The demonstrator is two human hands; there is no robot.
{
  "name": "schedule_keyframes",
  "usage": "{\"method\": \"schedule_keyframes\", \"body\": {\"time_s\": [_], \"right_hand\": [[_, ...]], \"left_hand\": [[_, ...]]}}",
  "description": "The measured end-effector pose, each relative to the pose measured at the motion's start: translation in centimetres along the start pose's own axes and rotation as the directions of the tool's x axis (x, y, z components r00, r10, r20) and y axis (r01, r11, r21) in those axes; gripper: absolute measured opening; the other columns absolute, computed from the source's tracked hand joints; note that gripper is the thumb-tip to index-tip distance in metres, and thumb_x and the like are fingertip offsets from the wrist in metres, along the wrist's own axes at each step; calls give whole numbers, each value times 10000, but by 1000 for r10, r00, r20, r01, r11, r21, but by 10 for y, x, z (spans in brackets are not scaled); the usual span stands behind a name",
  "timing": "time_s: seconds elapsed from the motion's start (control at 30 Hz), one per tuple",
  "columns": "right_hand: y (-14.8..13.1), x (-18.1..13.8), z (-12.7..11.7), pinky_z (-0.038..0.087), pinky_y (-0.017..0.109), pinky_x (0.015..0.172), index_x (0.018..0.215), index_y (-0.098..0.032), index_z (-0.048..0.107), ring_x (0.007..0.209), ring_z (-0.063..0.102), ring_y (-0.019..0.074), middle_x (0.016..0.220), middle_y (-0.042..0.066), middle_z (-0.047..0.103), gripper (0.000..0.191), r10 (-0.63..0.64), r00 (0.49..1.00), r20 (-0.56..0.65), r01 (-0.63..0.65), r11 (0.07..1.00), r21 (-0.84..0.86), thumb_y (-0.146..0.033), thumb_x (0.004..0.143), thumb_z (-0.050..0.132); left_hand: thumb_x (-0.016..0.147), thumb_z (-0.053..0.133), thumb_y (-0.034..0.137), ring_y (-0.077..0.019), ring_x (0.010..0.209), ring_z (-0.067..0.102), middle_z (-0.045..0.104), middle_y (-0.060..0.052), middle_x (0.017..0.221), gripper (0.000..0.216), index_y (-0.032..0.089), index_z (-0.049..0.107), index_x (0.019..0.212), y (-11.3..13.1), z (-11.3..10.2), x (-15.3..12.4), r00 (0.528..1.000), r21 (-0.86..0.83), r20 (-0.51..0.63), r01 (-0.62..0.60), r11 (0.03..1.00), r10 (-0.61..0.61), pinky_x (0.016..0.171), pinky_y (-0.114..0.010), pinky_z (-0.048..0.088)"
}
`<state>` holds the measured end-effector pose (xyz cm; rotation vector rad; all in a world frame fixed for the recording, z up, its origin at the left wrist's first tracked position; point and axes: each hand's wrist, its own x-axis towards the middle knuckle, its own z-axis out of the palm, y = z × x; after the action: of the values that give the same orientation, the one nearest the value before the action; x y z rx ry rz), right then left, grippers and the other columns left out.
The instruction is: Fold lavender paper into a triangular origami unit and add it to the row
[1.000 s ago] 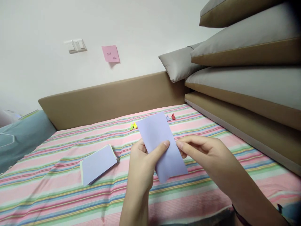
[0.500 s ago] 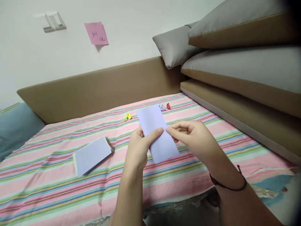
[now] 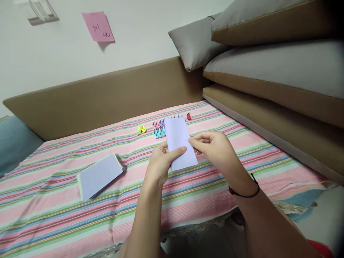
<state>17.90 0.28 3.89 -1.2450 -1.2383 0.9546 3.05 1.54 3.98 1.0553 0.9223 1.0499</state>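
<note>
A pale lavender sheet of paper (image 3: 178, 134) is held up above the striped cloth, its long side running roughly upright. My left hand (image 3: 163, 159) grips it from the left, thumb across the front and the other fingers behind. At the right edge, my right hand (image 3: 209, 145) pinches the paper between thumb and fingers. Behind the sheet, small folded paper pieces stand in groups: teal ones (image 3: 159, 132), pink ones (image 3: 156, 124), yellow ones (image 3: 142, 129) and a red one (image 3: 189, 116). The sheet hides part of these rows.
A stack of lavender paper (image 3: 100, 176) lies on the striped cloth (image 3: 61, 218) to the left. Grey and brown cushions (image 3: 268, 68) are piled at the right. A blue cushion (image 3: 18, 143) sits at the far left. A pink note (image 3: 98, 26) is on the wall.
The paper has turned more upright, uncovering the teal and pink folded pieces. Both hands still hold it. The view has shifted slightly.
</note>
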Motion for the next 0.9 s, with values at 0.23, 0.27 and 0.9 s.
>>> {"method": "schedule_keyframes", "body": {"time_s": [0.23, 0.27, 0.9], "right_hand": [[-2, 0, -2, 485, 269, 560, 639, -155, 643, 615, 613, 164, 625, 27, 658, 110, -15, 1000, 1, 15, 1000, -15, -239, 697, 600], [-3, 0, -1, 490, 271, 570, 644, -156, 644, 626, 619, 166, 639, 29, 665, 116, -42, 999, -4, 41, 999, -18, -243, 706, 600], [-30, -24, 2, 524, 253, 613, 713, -171, 645, 695, 636, 158, 709, 17, 666, 129, -204, 972, 117, 195, 977, 86, -269, 789, 613]], "left_hand": [[574, 816, 250, -176, 666, 664, 721, -101, 817, 449, 87, 662, 964, 0, 0, 0, 1000, -24, 20, 23, 999, -23, 596, -248, 527], [584, 813, 258, -175, 671, 663, 721, -100, 823, 448, 91, 662, 971, 0, 0, 0, 1000, -23, 24, 9, 1000, -8, 603, -250, 528], [539, 820, 270, -149, 608, 625, 700, -35, 720, 304, 122, 670, 760, 22, 17, -23, 931, -12, -265, -262, 965, 249, 567, -248, 501]]}}
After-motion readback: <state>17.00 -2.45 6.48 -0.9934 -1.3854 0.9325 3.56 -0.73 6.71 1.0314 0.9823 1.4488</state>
